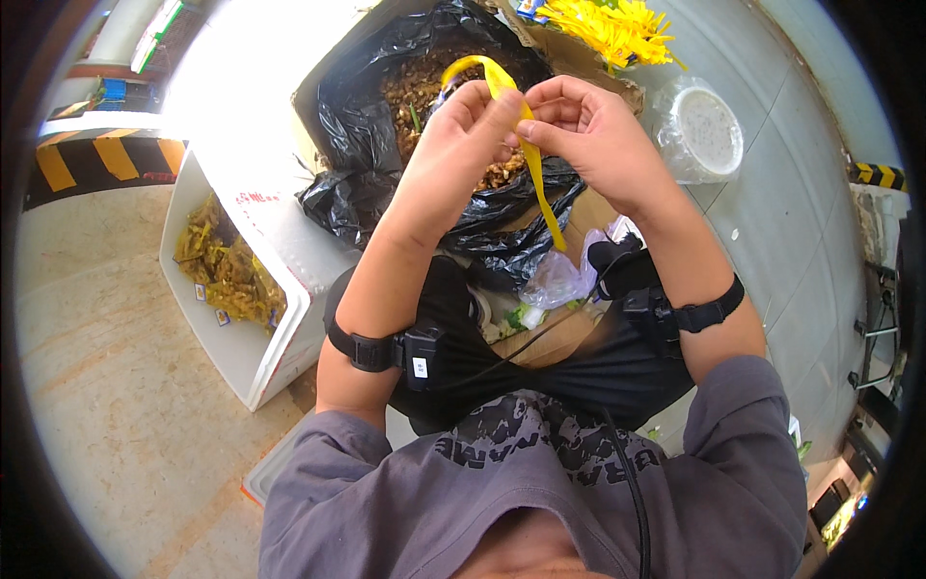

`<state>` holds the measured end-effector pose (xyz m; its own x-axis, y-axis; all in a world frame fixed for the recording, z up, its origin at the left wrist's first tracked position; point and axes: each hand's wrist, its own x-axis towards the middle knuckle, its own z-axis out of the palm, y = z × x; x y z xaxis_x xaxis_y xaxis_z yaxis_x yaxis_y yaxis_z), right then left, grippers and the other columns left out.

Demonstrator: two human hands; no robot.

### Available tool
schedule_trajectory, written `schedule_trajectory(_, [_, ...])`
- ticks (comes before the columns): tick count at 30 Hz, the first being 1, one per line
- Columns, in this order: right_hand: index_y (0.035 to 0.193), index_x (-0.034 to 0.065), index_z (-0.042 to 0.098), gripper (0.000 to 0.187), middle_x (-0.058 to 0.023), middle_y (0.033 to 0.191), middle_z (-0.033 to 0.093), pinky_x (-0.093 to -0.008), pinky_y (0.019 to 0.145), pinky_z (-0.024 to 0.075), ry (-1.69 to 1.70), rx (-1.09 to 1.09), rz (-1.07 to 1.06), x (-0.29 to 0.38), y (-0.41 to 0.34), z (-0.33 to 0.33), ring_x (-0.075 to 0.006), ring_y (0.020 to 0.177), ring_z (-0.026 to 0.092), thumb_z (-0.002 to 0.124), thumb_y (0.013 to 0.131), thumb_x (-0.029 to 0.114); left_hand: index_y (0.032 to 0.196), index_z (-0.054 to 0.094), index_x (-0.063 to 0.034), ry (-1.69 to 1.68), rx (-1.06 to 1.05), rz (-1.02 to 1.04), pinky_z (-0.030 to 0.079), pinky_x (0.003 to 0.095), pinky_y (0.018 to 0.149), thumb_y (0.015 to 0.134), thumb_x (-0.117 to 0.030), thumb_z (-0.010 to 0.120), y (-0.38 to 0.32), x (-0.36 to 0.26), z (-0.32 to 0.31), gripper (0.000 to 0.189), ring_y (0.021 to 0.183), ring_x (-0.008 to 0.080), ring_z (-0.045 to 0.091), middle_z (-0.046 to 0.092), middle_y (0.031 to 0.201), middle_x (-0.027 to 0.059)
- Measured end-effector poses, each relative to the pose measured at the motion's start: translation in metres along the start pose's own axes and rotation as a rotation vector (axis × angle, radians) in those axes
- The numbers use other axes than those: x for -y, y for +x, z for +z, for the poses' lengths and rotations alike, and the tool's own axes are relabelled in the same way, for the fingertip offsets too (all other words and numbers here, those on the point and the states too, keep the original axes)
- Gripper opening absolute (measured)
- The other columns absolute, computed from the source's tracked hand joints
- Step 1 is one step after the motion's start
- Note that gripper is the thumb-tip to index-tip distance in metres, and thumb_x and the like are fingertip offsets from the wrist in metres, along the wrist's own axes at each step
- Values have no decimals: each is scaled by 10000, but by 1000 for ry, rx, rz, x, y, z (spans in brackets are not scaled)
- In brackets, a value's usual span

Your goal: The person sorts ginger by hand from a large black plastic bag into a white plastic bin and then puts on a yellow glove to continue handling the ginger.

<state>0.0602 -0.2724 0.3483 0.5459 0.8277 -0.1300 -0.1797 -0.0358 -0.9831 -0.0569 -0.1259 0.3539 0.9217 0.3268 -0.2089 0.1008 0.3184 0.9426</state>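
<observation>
Both hands are raised over a cardboard box lined with a black plastic bag (354,130). A thin yellow strip (536,166), perhaps a flattened net sleeve, is pinched between the fingertips of my left hand (474,127) and my right hand (589,123). Its upper end curls over above my left hand, and the lower end hangs towards the bag's near edge. Loose brown pieces (412,79), too small to identify surely, fill the bag below; my hands partly hide them.
Left stands a white foam box (293,289) holding filled yellow net bags (228,260) with small tags. A bundle of yellow strips (615,29) lies at the far right, near a round white container in clear plastic (709,130). A crumpled translucent bag (557,279) lies between my knees.
</observation>
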Motion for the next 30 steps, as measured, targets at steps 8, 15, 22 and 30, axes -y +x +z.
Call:
schedule_trajectory(8, [1185,14,634,246,-21,1040,689,-251,858,552,-11,-36,15,7,-3,0,-98,954,665,717,965,87,1161,612,-66,126,-39,112,511,254,831,1075,-191,567,2,5,-7,158,910,73,614,675,1073,17])
schedule_trajectory(15, [1252,4,564,345,-40,993,675,-251,805,546,176,26,72,2,-6,19,-98,880,654,707,939,35,1136,575,-54,31,-124,142,524,250,805,1078,-202,567,5,8,-7,159,908,77,624,667,1014,24])
schedule_trajectory(22, [1150,-7,605,208,-23,926,681,-252,754,536,209,82,179,-6,-5,25,-96,802,635,666,964,63,1123,578,-27,-3,-255,231,520,238,764,1014,-180,675,8,4,-6,211,883,74,634,684,1009,46])
schedule_trajectory(30, [1080,7,650,149,-25,939,687,-256,759,543,-66,-102,-106,-16,3,9,-88,847,650,682,983,115,1131,642,-6,196,-75,136,512,231,821,994,-130,683,0,0,-6,189,920,86,634,683,1030,28])
